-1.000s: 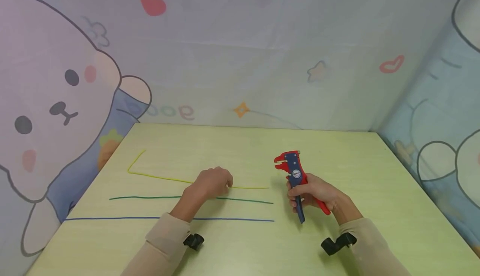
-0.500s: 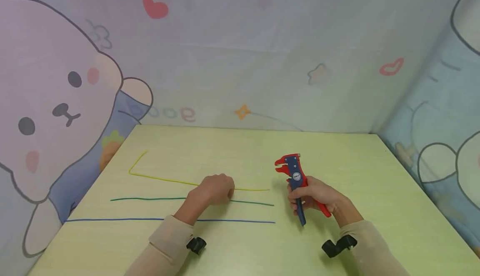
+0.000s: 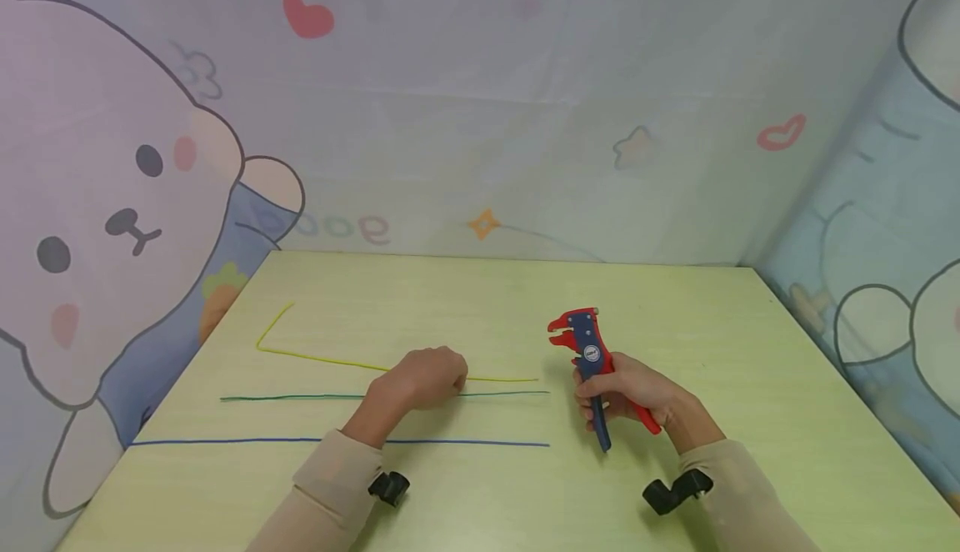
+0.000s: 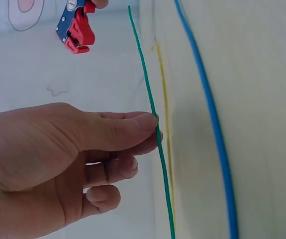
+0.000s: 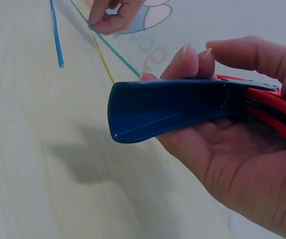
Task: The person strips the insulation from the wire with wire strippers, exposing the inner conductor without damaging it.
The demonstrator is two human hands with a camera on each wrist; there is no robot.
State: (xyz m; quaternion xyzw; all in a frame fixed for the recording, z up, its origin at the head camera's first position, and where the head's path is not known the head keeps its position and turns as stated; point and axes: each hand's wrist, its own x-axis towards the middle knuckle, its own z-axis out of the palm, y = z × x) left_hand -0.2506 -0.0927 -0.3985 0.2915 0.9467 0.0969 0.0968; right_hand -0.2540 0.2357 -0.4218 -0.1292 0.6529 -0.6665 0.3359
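Observation:
My left hand (image 3: 423,378) pinches a thin green wire (image 4: 146,74) between thumb and forefinger, partway along its length. The green wire's right part is lifted off the table in the left wrist view. In my right hand (image 3: 637,385) is a red and blue wire stripper (image 3: 587,335), gripped by its handles with its red jaws pointing up and to the left. Beyond the left hand lies a yellow wire (image 3: 322,359), bent near its far left end. Closer to me a longer blue wire (image 3: 225,440) runs straight under the left forearm, which hides part of it.
The pale wooden table (image 3: 675,302) carries the wires on its left half. A printed cloth (image 3: 525,118) with cartoon figures stands behind it and along the sides. A tiny yellow bit (image 5: 168,161) lies on the table below the right hand.
My left hand has come from the yellow wire slightly toward me and taken hold of the green wire, whose right end has risen. The right hand keeps the wire stripper in place.

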